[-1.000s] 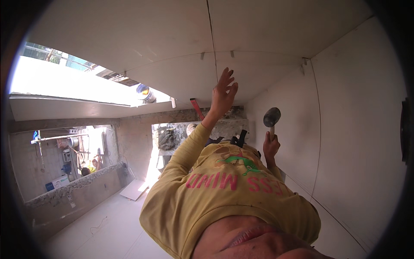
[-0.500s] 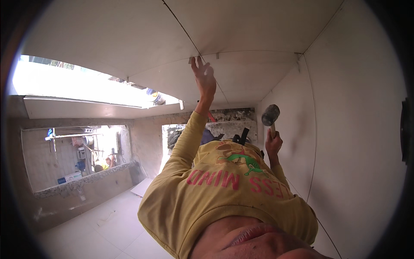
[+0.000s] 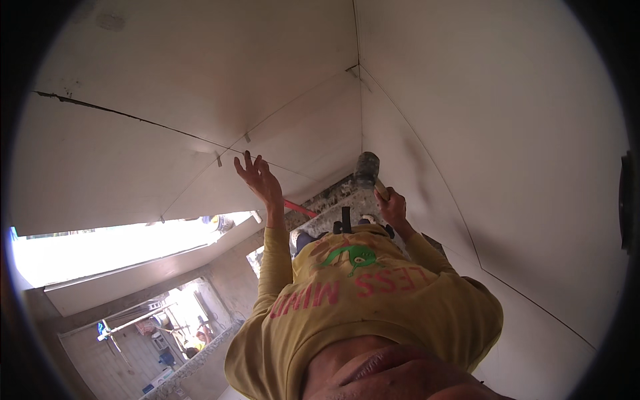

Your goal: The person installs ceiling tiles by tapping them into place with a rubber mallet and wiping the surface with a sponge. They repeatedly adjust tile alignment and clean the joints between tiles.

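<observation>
My left hand (image 3: pixel 261 181) is raised with its fingers spread and nothing in them. Its fingertips are beside the crossing joints of large pale tiles (image 3: pixel 287 127); whether they touch the surface, I cannot tell. Two small grey tile clips (image 3: pixel 219 160) stick out of the joint near those fingers. My right hand (image 3: pixel 393 205) is wrapped round the pale handle of a rubber mallet (image 3: pixel 367 170). The mallet's dark head points up, in front of the tiled corner, and appears apart from the tiles.
A tiled wall (image 3: pixel 527 147) rises close on my right. Another clip (image 3: pixel 351 69) sits in the corner joint. Behind my left hand is a red bar (image 3: pixel 300 209). Bright openings (image 3: pixel 127 247) lie at left; a person in yellow (image 3: pixel 193 351) shows through the lower one.
The view has swung to the right, toward the tiled corner. My left hand has come away from the clip at the joint, its fingers more spread. The mallet stays in my right hand.
</observation>
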Motion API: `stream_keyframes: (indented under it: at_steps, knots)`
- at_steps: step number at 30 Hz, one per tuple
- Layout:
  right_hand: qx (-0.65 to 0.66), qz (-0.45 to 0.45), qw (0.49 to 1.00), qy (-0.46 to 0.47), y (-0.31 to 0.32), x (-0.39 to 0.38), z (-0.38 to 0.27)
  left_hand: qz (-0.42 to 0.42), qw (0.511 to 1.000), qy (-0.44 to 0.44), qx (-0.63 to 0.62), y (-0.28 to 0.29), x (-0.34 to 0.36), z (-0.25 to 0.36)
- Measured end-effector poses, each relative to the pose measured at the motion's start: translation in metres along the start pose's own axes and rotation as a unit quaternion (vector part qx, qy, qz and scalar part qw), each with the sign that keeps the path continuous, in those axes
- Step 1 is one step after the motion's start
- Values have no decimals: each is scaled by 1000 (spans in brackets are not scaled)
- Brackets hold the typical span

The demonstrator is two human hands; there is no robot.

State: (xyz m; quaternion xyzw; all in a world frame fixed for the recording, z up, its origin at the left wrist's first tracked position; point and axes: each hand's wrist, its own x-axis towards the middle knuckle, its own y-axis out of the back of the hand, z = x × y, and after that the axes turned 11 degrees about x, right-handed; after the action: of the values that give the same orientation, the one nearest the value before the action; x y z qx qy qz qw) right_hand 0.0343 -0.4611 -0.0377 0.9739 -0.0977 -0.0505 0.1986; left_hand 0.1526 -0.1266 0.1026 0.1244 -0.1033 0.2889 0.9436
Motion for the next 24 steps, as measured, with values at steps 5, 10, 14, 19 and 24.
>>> stream_keyframes:
  at_steps: [5, 10, 14, 19, 24]
  knots:
    - [76, 47, 994, 55, -20, 10, -26, -76, 988, -54, 126, -34, -28, 21]
    - [151, 35, 987, 38, -33, 34, -62, -151, 939, -185, 246, -68, -9, 67]
    - [181, 39, 976, 112, -32, 68, -107, -286, 879, -249, 290, -97, 42, 100]
    - [231, 48, 956, 175, -47, 126, -142, -196, 791, -516, 262, -109, 108, 171]
    - [209, 70, 961, 169, -79, 163, -167, -96, 715, -676, 150, -108, 176, 316]
